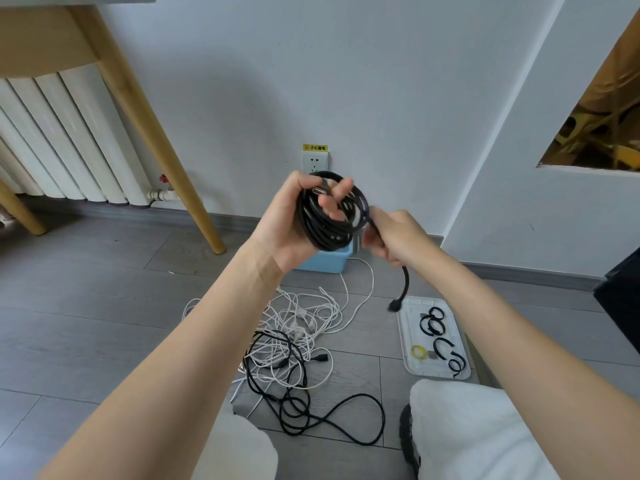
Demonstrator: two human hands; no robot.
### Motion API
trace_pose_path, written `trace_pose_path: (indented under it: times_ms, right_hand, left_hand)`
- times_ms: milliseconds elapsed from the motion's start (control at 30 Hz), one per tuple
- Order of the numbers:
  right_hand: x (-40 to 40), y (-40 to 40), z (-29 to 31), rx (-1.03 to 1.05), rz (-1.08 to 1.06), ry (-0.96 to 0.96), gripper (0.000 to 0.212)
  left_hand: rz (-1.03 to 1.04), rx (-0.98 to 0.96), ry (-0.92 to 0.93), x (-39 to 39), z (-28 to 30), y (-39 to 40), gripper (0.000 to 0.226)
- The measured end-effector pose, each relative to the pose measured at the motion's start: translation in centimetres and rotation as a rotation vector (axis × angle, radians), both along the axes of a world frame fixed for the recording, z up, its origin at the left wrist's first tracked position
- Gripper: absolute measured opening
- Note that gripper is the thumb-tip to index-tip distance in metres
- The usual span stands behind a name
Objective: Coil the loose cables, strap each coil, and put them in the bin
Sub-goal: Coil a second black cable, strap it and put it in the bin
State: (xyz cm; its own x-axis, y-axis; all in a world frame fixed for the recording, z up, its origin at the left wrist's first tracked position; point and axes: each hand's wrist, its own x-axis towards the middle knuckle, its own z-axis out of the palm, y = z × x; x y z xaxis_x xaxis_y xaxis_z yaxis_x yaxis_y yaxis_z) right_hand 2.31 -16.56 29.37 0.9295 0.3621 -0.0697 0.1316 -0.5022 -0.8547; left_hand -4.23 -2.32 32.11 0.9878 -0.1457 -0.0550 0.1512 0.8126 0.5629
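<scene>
My left hand (294, 223) grips a black cable coil (329, 230) held up in front of the wall, fingers curled through its middle. My right hand (398, 237) holds the free tail of the same black cable right beside the coil; the tail hangs down and ends in a plug (394, 305). Behind the coil, a light blue bin (325, 263) stands on the floor against the wall, mostly hidden. On the floor below lies a tangle of white cables (311, 327) and a loose black cable (304, 407).
A white tray (408, 341) with several black straps and a yellow ring lies on the floor at the right. A wooden table leg (162, 150) and a radiator (62, 143) stand at the left. My knees in white trousers fill the bottom edge. A wall socket (315, 162) sits behind the coil.
</scene>
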Motion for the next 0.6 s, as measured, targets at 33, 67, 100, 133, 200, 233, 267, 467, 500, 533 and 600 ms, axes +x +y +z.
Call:
trace_pose_path:
  times_ms: [33,67,100,133,200,233,267,467,500,533,600]
  right_hand:
    - [-0.3,0.2,-0.3,-0.084,0.053,-0.008,0.055]
    - [-0.6,0.4,-0.5,-0.183,0.105,-0.043,0.054]
    - [-1.0,0.5,-0.7,-0.28,0.159,-0.082,0.052]
    - [-1.3,0.7,-0.8,-0.367,0.22,-0.118,0.048]
    - [-2.0,1.1,-1.2,-0.515,0.358,-0.168,0.037]
    - [-2.4,1.4,-1.2,-0.58,0.426,-0.201,0.033]
    - [-2.7,1.7,-1.2,-0.634,0.488,-0.257,0.031]
    - [-3.7,2.0,1.1,-0.583,0.621,-0.561,0.012]
    - [-3.4,1.7,1.6,-0.524,0.606,-0.547,0.011]
    - [-3.1,1.3,2.2,-0.45,0.579,-0.528,0.011]
    - [-2.3,0.3,3.0,-0.268,0.5,-0.473,0.006]
  left_hand:
    - [0.105,-0.051,0.027,0.3,-0.1,0.3,0.006]
    - [0.184,-0.09,0.035,0.5,-0.2,0.5,0.009]
    - [0.251,-0.119,0.04,0.9,-0.5,0.9,0.008]
    - [0.312,-0.138,0.049,1.2,-0.7,1.2,0.006]
    - [0.447,-0.126,0.065,1.6,-1.1,1.7,0.007]
    - [0.518,-0.09,0.073,1.8,-1.3,1.9,0.011]
    - [0.571,-0.031,0.071,1.8,-1.5,1.8,0.013]
    - [0.502,0.848,0.205,2.4,-4.2,1.3,0.038]
    - [0.44,0.961,0.256,2.4,-4.4,1.3,0.049]
    - [0.34,1.031,0.293,2.3,-4.5,1.2,0.062]
    - [0.018,0.963,0.267,1.7,-4.0,0.8,0.075]
